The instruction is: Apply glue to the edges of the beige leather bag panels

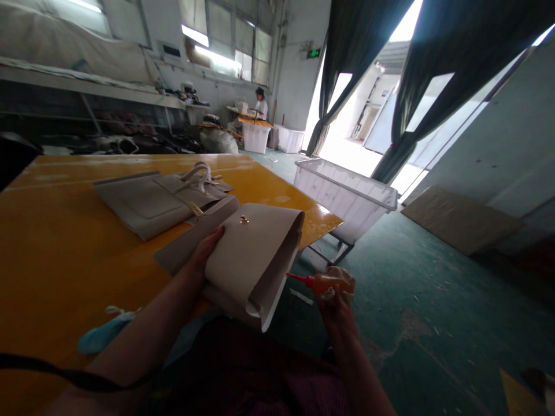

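Observation:
A pale grey handbag body (255, 248) with a small gold clasp (244, 220) is tilted over the table's near edge, its open side facing right. My left hand (208, 248) grips it at the left, with part of the fingers hidden by the bag. In my right hand (337, 303) is a glue bottle (325, 283) with a thin red nozzle, along with a crumpled cloth (346, 277). The nozzle tip points left and is close to the bag's open edge; whether it touches, I cannot tell. Beyond lies another pale bag (160, 199), flat, with handles.
The orange table (65, 242) spreads to the left, with a blue cloth item (104, 334) near my left forearm. A white plastic bin (342, 193) on a wheeled frame stands past the right corner. Farther back, a person (261, 105) sits at a machine.

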